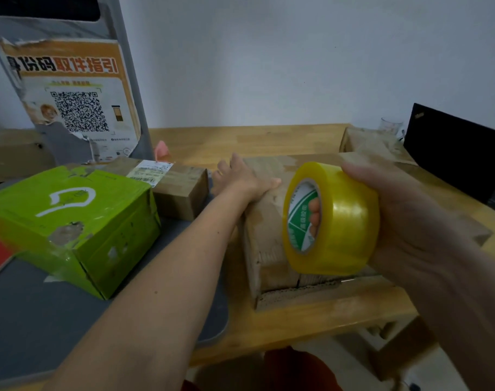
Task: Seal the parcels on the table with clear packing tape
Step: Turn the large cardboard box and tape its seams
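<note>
A lime-green cardboard box (71,227) is seen at the left, resting on a grey mat (57,320) whose rounded edge falls short of the wooden worktop (311,325) front. Just behind it lies a small brown labelled parcel (173,184), a narrow gap separating it from the large brown cardboard parcel (269,230) at centre. The left hand (240,179) is laid flat on that parcel's far left top edge, fingers straight. The roll of clear yellowish packing tape (334,218) is gripped by the right hand (410,221) above the parcel's near edge, fingers hooked through the core. A black laptop (452,153) stands at far right.
</note>
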`<state>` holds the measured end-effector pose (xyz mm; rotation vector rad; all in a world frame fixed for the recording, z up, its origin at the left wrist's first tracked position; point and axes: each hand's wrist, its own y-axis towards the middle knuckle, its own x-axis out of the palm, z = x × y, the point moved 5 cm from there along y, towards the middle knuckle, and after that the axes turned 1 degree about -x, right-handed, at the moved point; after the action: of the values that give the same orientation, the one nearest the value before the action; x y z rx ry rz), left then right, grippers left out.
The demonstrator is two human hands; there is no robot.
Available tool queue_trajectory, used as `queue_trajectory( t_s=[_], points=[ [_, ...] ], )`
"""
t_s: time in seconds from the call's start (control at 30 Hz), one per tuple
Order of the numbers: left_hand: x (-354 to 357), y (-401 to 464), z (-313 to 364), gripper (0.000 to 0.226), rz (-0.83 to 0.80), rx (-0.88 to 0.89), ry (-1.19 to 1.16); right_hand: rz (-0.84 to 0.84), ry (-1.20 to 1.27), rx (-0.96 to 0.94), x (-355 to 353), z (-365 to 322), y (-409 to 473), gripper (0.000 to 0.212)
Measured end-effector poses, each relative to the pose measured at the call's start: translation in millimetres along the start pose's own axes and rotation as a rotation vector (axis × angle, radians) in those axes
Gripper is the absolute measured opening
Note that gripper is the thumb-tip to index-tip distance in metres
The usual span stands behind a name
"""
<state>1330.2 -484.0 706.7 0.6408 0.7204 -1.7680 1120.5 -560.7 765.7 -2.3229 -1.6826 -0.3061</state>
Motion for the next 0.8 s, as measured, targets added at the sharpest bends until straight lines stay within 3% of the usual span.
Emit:
queue_trajectory(
  t_s=[0.07, 0.13, 0.17, 0.23, 0.33, 0.43, 0.5, 0.8],
  points=[
    [-5.0, -3.1, -1.0, 0.102, 0.114, 0.001, -0.033, -0.057, 0.057, 0.020, 5.2, 1.3, -2.6, 0.029],
    [-11.7, -8.8, 1.9, 0.067, 0.285, 0.221, -0.041, -0.037, 0.099, 0.059, 6.2, 1.0, -5.7, 0.028],
    [-13.0, -16.6, 6.2, 0.046, 0.293, 0.391, -0.051, -0.023, 0.104, 0.069, 6.6, 0.2, -6.2, 0.028],
    [-7.2, -36.0, 10.6, 0.028, 0.074, 0.648, -0.098, -0.012, 0.074, 0.091, 5.2, 1.1, -4.0, 0.032],
    [6.3, -68.3, 8.5, 0.039, -0.343, 0.712, 0.020, -0.019, 0.086, 0.110, 6.0, 3.8, -1.4, 0.049],
    [9.8, -71.2, 4.4, 0.044, -0.317, 0.791, 0.341, -0.013, 0.094, 0.127, 7.7, 5.0, 0.0, 0.050],
    [11.5, -71.2, 2.1, 0.046, -0.302, 0.815, 0.422, 0.010, 0.084, 0.127, 7.8, 3.9, -0.2, 0.047],
    [-3.0, -91.5, -17.4, 0.042, -0.432, 0.789, 0.176, 0.002, 0.097, 0.165, 6.8, 8.3, 4.2, 0.048]
  ],
)
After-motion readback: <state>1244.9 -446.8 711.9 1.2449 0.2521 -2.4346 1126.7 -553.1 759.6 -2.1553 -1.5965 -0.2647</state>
